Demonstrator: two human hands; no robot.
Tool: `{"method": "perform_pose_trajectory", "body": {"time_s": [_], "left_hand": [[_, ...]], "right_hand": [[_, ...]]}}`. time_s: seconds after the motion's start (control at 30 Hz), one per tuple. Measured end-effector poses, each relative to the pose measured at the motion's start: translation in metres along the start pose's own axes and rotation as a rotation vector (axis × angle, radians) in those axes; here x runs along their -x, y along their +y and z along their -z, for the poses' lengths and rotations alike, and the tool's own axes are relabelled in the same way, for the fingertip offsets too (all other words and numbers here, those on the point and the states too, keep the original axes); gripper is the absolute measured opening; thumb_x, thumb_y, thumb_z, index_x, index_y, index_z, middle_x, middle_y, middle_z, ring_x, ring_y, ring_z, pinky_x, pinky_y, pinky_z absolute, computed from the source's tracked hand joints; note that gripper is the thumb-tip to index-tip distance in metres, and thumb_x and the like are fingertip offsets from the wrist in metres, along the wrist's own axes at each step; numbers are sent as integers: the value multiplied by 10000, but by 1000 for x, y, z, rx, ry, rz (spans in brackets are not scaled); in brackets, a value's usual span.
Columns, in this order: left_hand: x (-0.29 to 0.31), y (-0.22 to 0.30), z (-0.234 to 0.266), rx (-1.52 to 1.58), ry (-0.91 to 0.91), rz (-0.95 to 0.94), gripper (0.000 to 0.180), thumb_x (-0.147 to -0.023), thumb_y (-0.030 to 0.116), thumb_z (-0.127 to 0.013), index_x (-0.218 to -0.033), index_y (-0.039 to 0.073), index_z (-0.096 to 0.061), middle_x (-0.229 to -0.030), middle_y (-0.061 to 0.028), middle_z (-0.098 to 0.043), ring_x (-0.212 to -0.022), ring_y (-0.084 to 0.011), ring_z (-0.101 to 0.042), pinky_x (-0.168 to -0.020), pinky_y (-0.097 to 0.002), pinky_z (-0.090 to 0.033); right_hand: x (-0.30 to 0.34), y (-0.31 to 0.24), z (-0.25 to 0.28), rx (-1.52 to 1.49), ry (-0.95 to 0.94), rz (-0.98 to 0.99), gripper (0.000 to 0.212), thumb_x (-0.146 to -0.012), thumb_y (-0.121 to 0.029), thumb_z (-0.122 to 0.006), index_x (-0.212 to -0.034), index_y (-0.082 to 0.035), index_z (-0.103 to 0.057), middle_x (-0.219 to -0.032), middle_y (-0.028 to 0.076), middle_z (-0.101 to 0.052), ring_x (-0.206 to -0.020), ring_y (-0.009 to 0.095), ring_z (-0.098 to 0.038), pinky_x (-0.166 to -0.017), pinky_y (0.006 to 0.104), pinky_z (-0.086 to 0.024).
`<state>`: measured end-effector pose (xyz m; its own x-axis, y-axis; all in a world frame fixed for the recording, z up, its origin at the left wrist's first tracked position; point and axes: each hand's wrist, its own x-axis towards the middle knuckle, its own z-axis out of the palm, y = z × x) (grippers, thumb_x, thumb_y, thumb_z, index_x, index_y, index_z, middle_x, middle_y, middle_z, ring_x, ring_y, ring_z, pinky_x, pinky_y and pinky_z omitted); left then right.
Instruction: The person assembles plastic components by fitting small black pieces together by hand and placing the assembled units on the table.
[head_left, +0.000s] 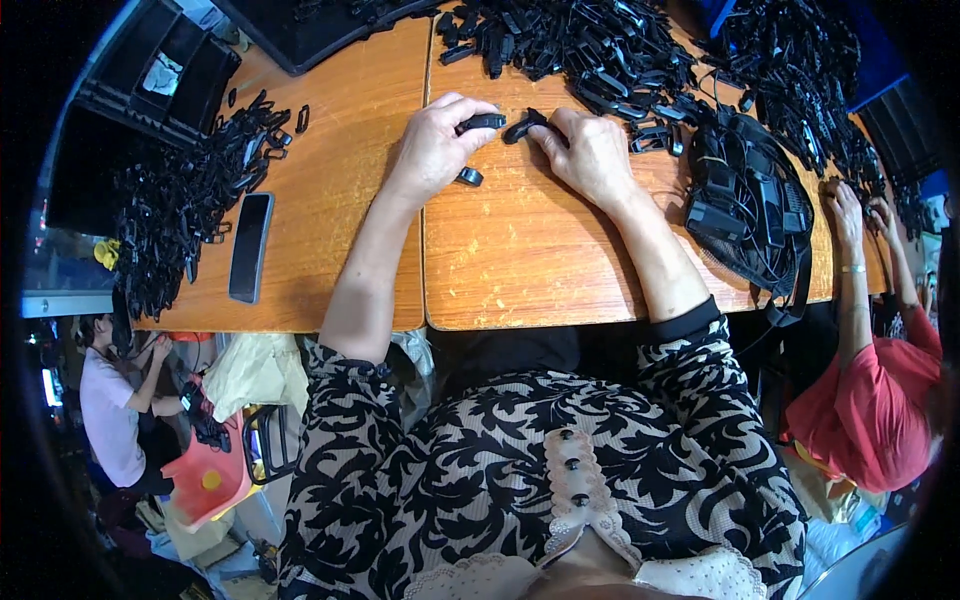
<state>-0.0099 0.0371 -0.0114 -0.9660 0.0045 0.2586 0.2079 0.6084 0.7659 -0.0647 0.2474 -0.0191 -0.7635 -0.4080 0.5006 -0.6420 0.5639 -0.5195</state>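
My left hand (436, 145) is closed, pinching a small black plastic clip-like part (486, 121) between thumb and fingers. Facing it, my right hand (592, 155) grips a second, curved black plastic part (524, 126). The two parts are close together but apart, just above the wooden table (520, 265). A third black piece (470, 176) lies on the wood below my left hand. The exact kind of these parts is too small to make out.
Black parts heap up at the far middle (590, 50), on the left (190, 200) and far right (790, 70). A phone (250, 248) lies left; a black mesh bag (745, 200) sits right. Co-workers in red (870, 410) and pink (108, 420) flank the table.
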Motion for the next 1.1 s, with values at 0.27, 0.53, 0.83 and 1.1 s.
{"method": "perform_pose_trajectory", "body": {"time_s": [0.27,0.53,0.83,1.1], "left_hand": [[1,4,8,180,28,-3,316,-823,-39,-728,-1132,25,-715,-991,13,-569,-778,-58,-548,-729,-195,-485],[5,16,8,122,51,26,306,-751,16,-818,-1045,20,-735,-841,42,-575,-687,-27,-497,-642,-180,-444],[8,12,2,-19,20,-89,292,-686,74,-869,-942,23,-738,-776,-6,-628,-671,-68,-554,-620,-232,-494],[6,9,6,-44,-17,-194,226,-685,33,-829,-893,26,-741,-761,-13,-637,-654,-74,-567,-623,-238,-495]], "right_hand": [[-6,-2,12,-451,-106,-283,259,-927,-238,-647,-875,11,-698,-642,103,-644,-607,173,-638,-576,357,-503],[-7,-15,20,-867,-277,-445,110,-920,-94,-570,-1004,-38,-612,-732,13,-622,-563,47,-514,-463,201,-368],[2,-31,0,-875,-427,-520,285,-960,-313,-664,-879,-42,-695,-639,-26,-534,-553,58,-440,-482,228,-331],[-5,-33,-9,-636,-405,-460,343,-925,-300,-707,-711,-33,-694,-566,5,-564,-498,77,-465,-449,257,-349]]}}
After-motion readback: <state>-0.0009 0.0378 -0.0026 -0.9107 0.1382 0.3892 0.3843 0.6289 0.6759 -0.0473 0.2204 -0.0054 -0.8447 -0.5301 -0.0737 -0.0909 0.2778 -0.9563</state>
